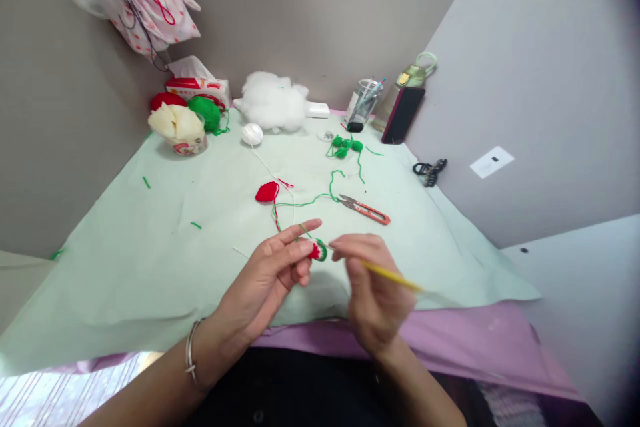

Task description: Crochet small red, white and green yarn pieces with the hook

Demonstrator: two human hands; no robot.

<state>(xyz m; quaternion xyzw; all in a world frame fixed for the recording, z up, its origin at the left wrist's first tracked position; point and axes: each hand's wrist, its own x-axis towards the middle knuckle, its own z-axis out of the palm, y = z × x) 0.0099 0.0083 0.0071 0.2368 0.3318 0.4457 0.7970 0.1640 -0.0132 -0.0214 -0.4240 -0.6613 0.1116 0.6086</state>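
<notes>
The print on the tissue box (197,85) seems too blurred to read

A: what's all that made of?
B: the piece (317,251) at my fingertips is fuzzy yarn, the hook (390,274) smooth yellow plastic. Stuffing (273,101) at the table's far edge is fluffy fibre, the cover (150,247) matt cloth.

Pale green surface (150,260) with red-handled snips (365,209) at centre, yarn balls (205,112) far left, white stuffing (274,101) far back.

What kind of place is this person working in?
Probably a home craft corner for crochet: yarn balls and stuffing sit on the covered table, with a tissue box by the wall.
</notes>
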